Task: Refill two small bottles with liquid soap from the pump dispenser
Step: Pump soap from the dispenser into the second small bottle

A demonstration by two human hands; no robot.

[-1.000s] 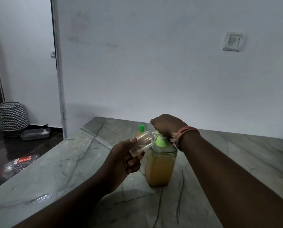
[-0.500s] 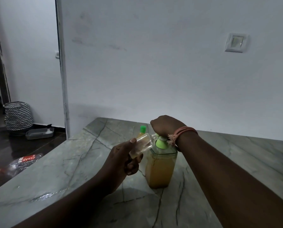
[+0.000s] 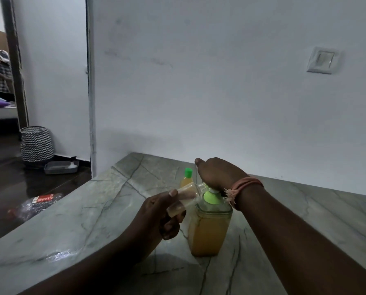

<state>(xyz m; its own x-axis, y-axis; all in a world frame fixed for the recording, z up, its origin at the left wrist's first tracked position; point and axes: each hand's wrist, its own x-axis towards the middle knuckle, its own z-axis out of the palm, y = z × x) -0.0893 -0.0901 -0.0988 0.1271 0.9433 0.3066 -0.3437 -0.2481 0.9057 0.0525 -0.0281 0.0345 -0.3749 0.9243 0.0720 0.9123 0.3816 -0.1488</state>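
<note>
A square clear pump dispenser [image 3: 207, 231] full of orange-yellow soap stands on the marble counter [image 3: 92, 220]; its green pump collar [image 3: 211, 196] shows under my right hand [image 3: 217, 173], which rests on top of the pump head with the fingers curled over it. My left hand [image 3: 163, 211] grips a small clear bottle [image 3: 185, 198], tilted with its mouth at the pump spout and a little soap at its bottom. A second small bottle [image 3: 186, 177] with a green cap and yellow soap stands upright just behind the dispenser.
A white wall with a light switch [image 3: 323, 60] backs the counter. To the left the counter's edge drops to a dark floor with a striped basket [image 3: 36, 143], a grey tray [image 3: 60, 167] and a crumpled plastic bottle [image 3: 34, 204]. A doorway opens at far left.
My head has turned a little, shifting the scene rightward. My right hand sits slightly higher on the pump, showing more of the green collar. The left hand keeps the small bottle at the spout.
</note>
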